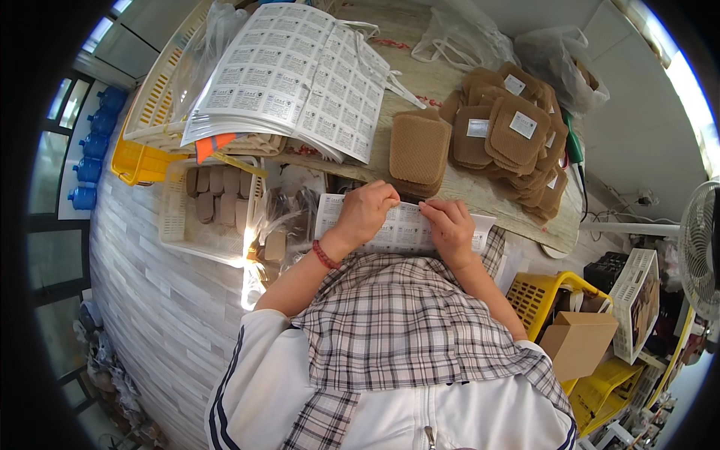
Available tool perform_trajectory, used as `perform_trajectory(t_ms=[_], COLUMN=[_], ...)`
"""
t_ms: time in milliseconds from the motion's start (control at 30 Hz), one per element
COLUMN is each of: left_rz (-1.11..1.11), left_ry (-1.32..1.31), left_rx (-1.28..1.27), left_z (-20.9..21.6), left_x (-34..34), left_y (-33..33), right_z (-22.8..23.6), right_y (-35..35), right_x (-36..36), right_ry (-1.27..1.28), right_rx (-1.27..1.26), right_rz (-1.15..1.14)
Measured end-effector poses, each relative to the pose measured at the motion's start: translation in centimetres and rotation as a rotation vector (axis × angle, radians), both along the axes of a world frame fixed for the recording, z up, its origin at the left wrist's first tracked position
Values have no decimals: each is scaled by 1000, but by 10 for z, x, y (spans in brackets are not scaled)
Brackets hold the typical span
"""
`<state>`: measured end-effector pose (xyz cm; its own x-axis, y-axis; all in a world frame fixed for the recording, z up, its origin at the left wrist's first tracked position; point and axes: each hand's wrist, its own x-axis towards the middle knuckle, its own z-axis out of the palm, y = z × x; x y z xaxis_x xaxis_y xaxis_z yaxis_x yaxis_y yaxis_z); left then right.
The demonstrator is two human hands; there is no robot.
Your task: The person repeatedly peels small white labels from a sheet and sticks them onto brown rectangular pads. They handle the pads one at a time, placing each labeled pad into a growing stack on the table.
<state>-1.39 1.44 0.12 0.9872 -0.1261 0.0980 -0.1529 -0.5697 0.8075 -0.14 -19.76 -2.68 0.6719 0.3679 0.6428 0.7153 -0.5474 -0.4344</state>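
Across my lap, at the table's near edge, lies a white sheet of printed labels (401, 234). My left hand (366, 214), a red bracelet at its wrist, pinches the sheet's upper edge. To its right my right hand (451, 231) is also closed, thumb and fingers together at the same edge. Whether a single label sits between the fingertips is too small to tell. Just beyond my hands stands a stack of brown textured pads (420, 146). Farther right is a heaped pile of similar pads (510, 135), several with white labels stuck on.
A thick stack of label sheets (292, 75) covers the table's left side beside a cream basket (154, 97). Below it, a white crate (171, 225) holds more pads. Plastic bags (559, 64) lie at the back. At right are a yellow basket (529, 300), cardboard box (577, 345) and fan (701, 247).
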Motion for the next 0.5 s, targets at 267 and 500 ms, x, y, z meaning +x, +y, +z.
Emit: perform_trajectory(t_ms=[267,500], left_rz=[0,-23], left_ry=[20,34], left_rx=[-13,-29], left_z=[-2,6], left_x=[1,2], left_y=[0,0], right_z=[1,4], right_y=[-3,3], right_x=[-2,-3], right_ry=[-81,65], right_rx=[-16,136], right_rz=[18,-1])
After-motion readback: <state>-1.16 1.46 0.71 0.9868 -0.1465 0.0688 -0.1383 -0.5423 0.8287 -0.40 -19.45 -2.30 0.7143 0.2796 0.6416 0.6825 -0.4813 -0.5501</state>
